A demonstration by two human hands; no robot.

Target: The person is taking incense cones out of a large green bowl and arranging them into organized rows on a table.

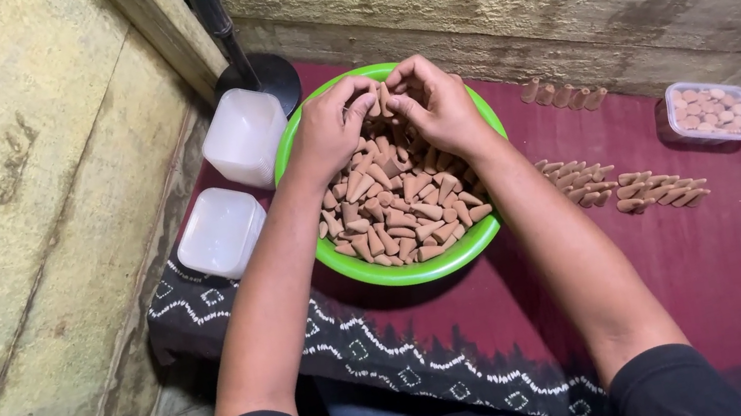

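A few brown cones (384,99) are pinched between the left hand (331,129) and right hand (439,105) over the green bowl (402,271); they should be gripped gently, tips aligned.

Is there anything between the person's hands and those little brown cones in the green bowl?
Nothing visible. The left hand and right hand are already in the green bowl, their fingertips pinching the brown cones at the far side of the pile.
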